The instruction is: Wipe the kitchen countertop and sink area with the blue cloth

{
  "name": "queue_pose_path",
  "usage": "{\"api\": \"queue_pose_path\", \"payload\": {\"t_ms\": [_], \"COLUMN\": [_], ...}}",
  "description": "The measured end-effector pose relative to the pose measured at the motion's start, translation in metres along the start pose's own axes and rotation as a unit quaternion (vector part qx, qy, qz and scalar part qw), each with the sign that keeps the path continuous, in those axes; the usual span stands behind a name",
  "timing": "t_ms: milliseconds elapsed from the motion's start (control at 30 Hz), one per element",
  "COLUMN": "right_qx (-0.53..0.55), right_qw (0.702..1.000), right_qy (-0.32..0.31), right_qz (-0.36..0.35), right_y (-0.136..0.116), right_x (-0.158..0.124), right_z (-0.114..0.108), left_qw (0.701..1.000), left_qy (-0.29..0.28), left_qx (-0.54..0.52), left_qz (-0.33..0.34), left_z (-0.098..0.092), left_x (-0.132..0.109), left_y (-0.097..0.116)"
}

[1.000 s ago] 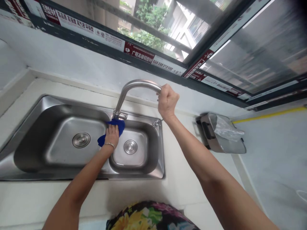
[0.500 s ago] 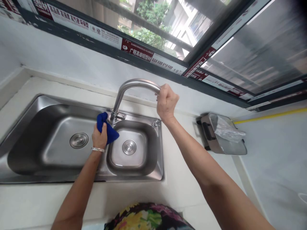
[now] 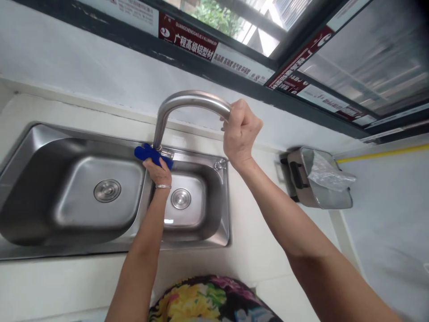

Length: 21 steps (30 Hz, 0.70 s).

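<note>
A curved metal faucet (image 3: 187, 98) rises from the back rim of a stainless steel double sink (image 3: 20, 248). My right hand (image 3: 241, 132) is closed around the end of its spout. Down at the faucet's base, my left hand (image 3: 158, 171) presses a blue cloth (image 3: 150, 154) against the front of the fitting, which the cloth partly covers. A short part of the faucet's lever (image 3: 167, 154) shows just right of the cloth. Both basins have round metal drain strainers, one at the left (image 3: 107, 191) and one at the right (image 3: 181, 198).
A white countertop (image 3: 248, 223) surrounds the sink. To the right, a grey box-like container (image 3: 298, 179) with clear plastic (image 3: 330, 173) stands by the wall. A dark window frame (image 3: 214, 71) runs above the back wall. A small metal fitting (image 3: 220, 164) sits at the sink's back right corner.
My left hand has moved right and up with the blue cloth, from the divider's left side to the front of the faucet base. My right hand still grips the spout end. The view has shifted slightly.
</note>
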State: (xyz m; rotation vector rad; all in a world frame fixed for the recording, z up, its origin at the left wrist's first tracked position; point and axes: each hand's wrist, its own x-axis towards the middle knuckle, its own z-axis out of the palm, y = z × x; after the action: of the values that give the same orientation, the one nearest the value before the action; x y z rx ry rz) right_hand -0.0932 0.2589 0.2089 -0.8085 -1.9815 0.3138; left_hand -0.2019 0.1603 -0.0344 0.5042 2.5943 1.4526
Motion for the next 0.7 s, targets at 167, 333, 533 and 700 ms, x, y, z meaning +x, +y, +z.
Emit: {"api": "queue_pose_path", "payload": {"t_ms": [167,333,533,700], "right_qx": [0.002,0.012,0.011,0.03], "right_qw": [1.0,1.0,1.0,0.999], "right_qy": [-0.005,-0.011,-0.007,-0.006], "right_qz": [0.005,0.007,-0.008,-0.026], "right_y": [-0.002,-0.006,0.001,0.002], "right_x": [0.0,0.001,0.002,0.002], "right_z": [-0.001,-0.003,-0.001,0.001], "left_qw": [0.992,0.973,0.917,0.886], "left_qy": [-0.092,-0.136,-0.254,-0.342], "left_qx": [0.087,0.183,0.303,0.306], "left_qz": [0.017,0.035,0.049,0.064], "left_z": [-0.007,-0.02,-0.045,-0.071], "left_x": [0.001,0.005,0.017,0.023], "left_y": [-0.014,-0.016,-0.004,0.003]}}
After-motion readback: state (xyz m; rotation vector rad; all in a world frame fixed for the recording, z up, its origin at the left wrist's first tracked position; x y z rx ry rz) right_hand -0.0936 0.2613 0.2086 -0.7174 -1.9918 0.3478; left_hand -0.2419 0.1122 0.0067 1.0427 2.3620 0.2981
